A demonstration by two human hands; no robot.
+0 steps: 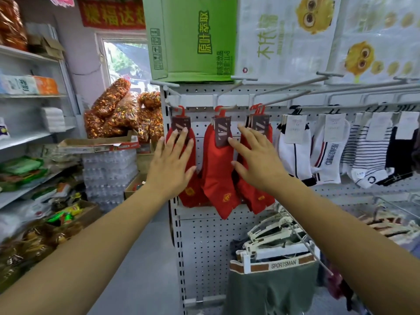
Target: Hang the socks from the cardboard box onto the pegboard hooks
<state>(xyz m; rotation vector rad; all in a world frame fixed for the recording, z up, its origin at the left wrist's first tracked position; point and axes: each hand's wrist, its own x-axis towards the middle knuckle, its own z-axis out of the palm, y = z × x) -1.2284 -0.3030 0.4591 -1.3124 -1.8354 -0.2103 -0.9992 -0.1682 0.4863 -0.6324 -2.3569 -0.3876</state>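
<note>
Three bunches of red socks with dark card labels hang from hooks on the white pegboard (200, 242): left red socks (190, 196), middle red socks (217, 173), right red socks (259, 198). My left hand (170, 164) lies flat, fingers spread, over the left bunch. My right hand (254, 160) is spread flat over the right bunch, fingertips at the middle bunch's label. Neither hand holds anything. The cardboard box of socks is not identifiable in view.
White, striped and dark socks (329, 151) hang to the right on long metal hooks (295, 87). Green shorts on hangers (272, 280) hang below. A green carton (191, 37) sits on top. Shelves of goods (29, 133) and snack bags (122, 112) stand left.
</note>
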